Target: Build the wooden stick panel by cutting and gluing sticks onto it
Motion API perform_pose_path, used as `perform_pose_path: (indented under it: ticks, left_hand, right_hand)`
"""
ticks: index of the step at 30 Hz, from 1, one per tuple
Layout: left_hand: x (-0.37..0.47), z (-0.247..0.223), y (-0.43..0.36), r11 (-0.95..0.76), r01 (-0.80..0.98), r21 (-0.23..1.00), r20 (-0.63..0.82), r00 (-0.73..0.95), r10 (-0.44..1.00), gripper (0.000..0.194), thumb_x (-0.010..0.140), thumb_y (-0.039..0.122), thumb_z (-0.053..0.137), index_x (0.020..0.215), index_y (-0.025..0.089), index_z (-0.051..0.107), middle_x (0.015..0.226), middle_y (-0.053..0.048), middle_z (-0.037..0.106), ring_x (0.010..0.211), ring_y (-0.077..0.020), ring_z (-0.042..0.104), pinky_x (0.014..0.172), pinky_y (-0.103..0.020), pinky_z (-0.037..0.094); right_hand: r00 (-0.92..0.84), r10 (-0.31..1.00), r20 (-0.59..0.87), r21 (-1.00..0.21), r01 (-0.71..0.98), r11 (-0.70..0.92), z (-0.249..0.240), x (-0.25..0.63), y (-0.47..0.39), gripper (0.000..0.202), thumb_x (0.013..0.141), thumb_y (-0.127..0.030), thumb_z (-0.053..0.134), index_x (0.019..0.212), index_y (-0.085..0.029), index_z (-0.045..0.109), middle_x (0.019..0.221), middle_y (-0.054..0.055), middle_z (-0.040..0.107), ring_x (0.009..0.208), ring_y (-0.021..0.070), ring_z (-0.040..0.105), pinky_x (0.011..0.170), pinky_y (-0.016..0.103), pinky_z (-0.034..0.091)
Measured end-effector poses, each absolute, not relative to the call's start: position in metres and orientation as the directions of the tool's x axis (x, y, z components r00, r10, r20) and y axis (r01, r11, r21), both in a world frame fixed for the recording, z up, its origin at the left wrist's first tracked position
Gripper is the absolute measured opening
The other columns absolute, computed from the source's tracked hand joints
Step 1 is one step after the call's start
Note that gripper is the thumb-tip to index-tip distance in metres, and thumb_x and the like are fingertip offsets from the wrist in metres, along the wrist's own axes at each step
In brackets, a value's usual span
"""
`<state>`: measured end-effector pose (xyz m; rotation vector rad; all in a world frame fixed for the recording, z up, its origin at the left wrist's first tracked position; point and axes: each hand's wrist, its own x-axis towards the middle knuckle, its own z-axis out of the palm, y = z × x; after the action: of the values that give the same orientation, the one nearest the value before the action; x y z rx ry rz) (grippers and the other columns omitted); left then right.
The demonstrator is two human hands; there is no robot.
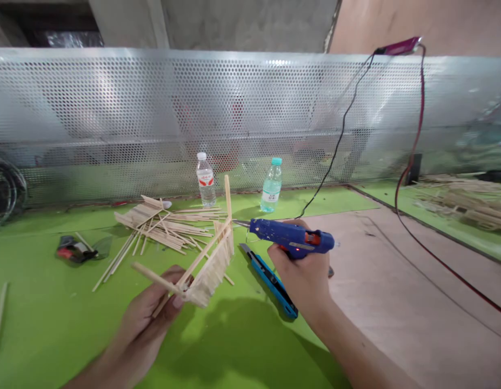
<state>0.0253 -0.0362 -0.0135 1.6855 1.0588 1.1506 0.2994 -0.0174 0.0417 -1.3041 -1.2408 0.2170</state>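
Note:
My left hand (153, 313) is closed on one corner of a small wooden stick frame (212, 270), which is tilted up above the green tabletop. Thin sticks laid side by side form one face of it, and two longer sticks jut out at its ends. My right hand (305, 275) grips a blue hot glue gun (293, 235) with a small red light showing. Its nozzle meets the frame's far end, by the base of the upright stick (228, 197); any glue there is too small to make out. Below the gun lies a blue utility knife (272, 283), blade out.
Loose wooden sticks (169, 229) are heaped behind my left hand. Two water bottles, one clear (206, 183) and one greenish (271, 186), stand before a perforated metal screen (153, 124). A black-and-red object (78, 249) lies left. A dark red cable (410, 162) hangs at right.

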Motion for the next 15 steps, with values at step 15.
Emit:
perform_pose_path:
  ticks: [15]
  left_hand:
    - [0.0227,-0.0132,-0.0397,-0.268,0.294,0.917,0.205,0.230,0.952,0.036,0.103,0.045,0.046,0.132,0.039,0.068,0.131,-0.005,0.074,0.114,-0.0317,0.073,0.091,-0.056,0.066]
  right_hand:
    - [0.403,0.664,0.630,-0.754,0.521,0.399,0.0321,0.3033,-0.0131,0.017,0.073,-0.011,0.063,0.085,-0.022,0.065,0.076,-0.003,0.064,0.068,0.0165,0.060,0.065,0.029,0.049]
